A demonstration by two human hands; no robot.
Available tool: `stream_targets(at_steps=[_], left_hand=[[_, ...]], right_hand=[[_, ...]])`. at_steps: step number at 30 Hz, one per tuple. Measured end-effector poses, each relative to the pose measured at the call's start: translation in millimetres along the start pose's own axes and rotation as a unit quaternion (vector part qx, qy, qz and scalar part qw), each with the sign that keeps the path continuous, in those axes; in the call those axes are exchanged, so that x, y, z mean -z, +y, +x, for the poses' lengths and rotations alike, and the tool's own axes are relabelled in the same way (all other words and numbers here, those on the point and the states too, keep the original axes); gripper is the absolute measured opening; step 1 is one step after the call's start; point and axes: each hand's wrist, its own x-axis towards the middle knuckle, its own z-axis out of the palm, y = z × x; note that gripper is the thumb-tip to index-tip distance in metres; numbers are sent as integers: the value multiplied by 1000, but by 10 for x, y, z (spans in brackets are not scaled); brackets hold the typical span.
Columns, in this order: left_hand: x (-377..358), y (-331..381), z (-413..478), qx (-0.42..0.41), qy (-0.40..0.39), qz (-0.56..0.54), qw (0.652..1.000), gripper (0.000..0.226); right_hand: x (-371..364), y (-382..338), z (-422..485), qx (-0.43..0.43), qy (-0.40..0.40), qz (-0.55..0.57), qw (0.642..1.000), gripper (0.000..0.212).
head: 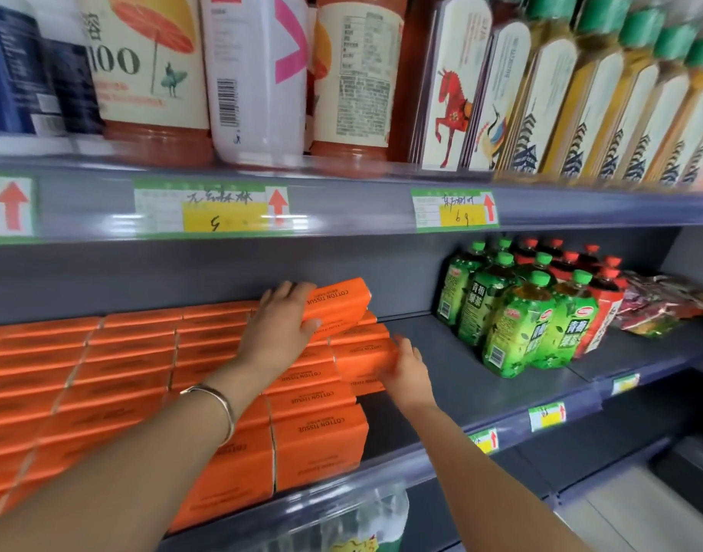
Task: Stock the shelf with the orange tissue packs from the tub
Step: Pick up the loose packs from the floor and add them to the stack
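While the left hand point(280, 324) curled its fingers point(288, 290) around a tilted orange tissue pack point(337, 308) at frame centre, long axis rising rightward above the stacked packs point(314, 408) on the shelf point(441, 352), the right hand point(407, 368) touched the stack's right end, its fingers too blurred to tell.

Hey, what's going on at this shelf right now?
A person is stocking orange tissue packs on the grey shelf. The left hand grips a raised pack, tilted above the rows already laid. The right hand is on the end pack of the right-hand row; motion blur hides whether it grips it. Green tea bottles stand apart to the right.
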Motion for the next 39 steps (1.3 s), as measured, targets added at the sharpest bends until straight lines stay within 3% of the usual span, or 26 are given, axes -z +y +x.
stream_targets(at_steps=[3,8,11,13,16,19,23,29,33,39], left_hand=[[-24,42,-39,0,-15,7,1000,51],[-3,204,-121,-30,-13,41,999,50],[-33,357,-200,-72,-28,46,996,51],[-74,456,-231,-95,-37,35,994,53],[-116,553,-233,-95,-51,-32,994,57],[-167,548,-226,-83,-65,-68,992,54],[-266,429,-255,-64,-90,-62,992,33],[-479,239,-321,-42,-163,7,986,39],[-570,161,-272,-51,-181,43,981,45],[-629,87,-158,-70,-187,45,979,49]], right_hand=[[85,0,-58,15,-25,-39,999,59],[397,-245,-197,145,126,3,981,72],[567,-374,-275,227,103,-63,966,79],[635,-391,-296,245,64,-120,960,69],[747,-308,-330,206,28,-102,973,56],[916,-116,-356,160,40,-77,983,53],[1029,180,-379,92,-18,-99,991,51],[595,338,-339,52,-96,-125,986,49],[314,250,-181,40,-63,-117,990,54],[71,77,-47,1,6,-2,1000,51]])
